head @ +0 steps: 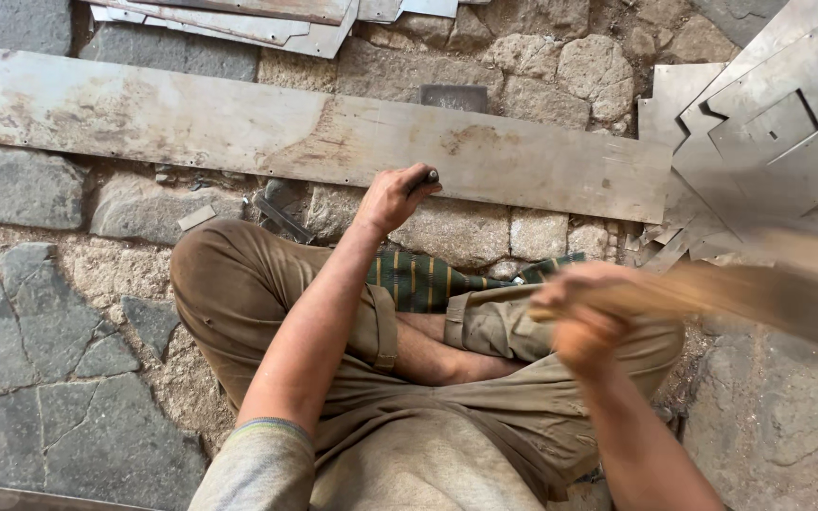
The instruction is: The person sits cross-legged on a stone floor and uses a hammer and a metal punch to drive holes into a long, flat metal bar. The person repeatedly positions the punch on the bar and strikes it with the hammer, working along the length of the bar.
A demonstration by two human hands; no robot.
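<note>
The left hand [392, 197] is closing tight round a small dark punch [427, 177], pressing its tip onto the near edge of the long strip [239, 128], which is running left to right across the stones [40, 312]. The right hand [581, 317] is gripping a blurred wooden handle [712, 293] off to the right, well apart, with open room between them

Soft daylight, motion-blurred right hand [584, 317]

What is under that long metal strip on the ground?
The long metal strip lies on rough stone paving. Stones show along both edges; whatever sits directly beneath the strip is covered.
</note>
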